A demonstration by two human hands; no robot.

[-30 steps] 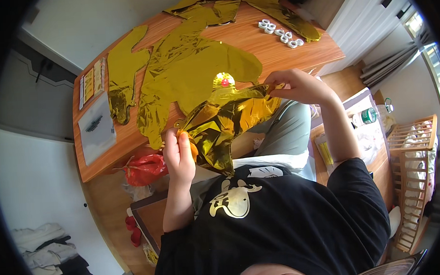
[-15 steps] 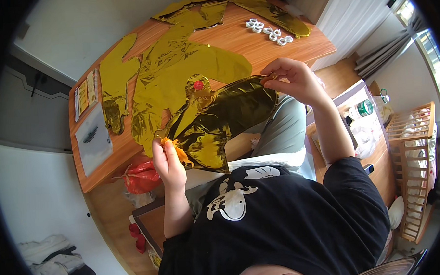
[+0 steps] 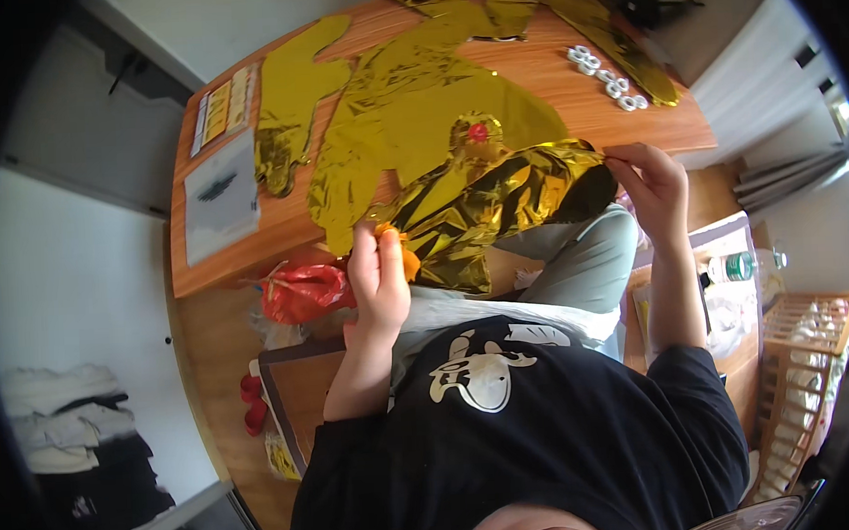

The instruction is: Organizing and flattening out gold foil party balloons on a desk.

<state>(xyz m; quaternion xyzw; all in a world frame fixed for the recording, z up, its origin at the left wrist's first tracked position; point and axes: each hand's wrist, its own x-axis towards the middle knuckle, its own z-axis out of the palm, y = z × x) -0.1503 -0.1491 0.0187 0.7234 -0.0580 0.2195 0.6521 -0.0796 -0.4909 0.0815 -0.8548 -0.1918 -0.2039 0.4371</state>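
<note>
A limp, shiny gold foil balloon (image 3: pixel 507 200) is stretched between my hands over my lap, at the near edge of the table. My left hand (image 3: pixel 381 281) is closed on its left end, with a crumpled orange piece (image 3: pixel 411 262) tucked against the fingers; its kind I cannot make out. At the other end, my right hand (image 3: pixel 658 184) pinches the foil between thumb and fingertips. Just beyond lies a small gold foil piece with a red spot (image 3: pixel 477 133). Larger flat gold foil balloons (image 3: pixel 417 95) are spread over the wooden table.
Several small white rolls (image 3: pixel 616 84) sit at the table's far right. On its left are a translucent sheet (image 3: pixel 221 203) and a yellow-and-white printed card (image 3: pixel 221 113). A red plastic bag (image 3: pixel 304 291) is below the near edge. A wooden crib (image 3: pixel 799 372) stands at right.
The scene has shifted right in the picture as the view turned. The held foil, earlier broad and hanging, is now drawn narrower and more creased. Both hands keep their hold.
</note>
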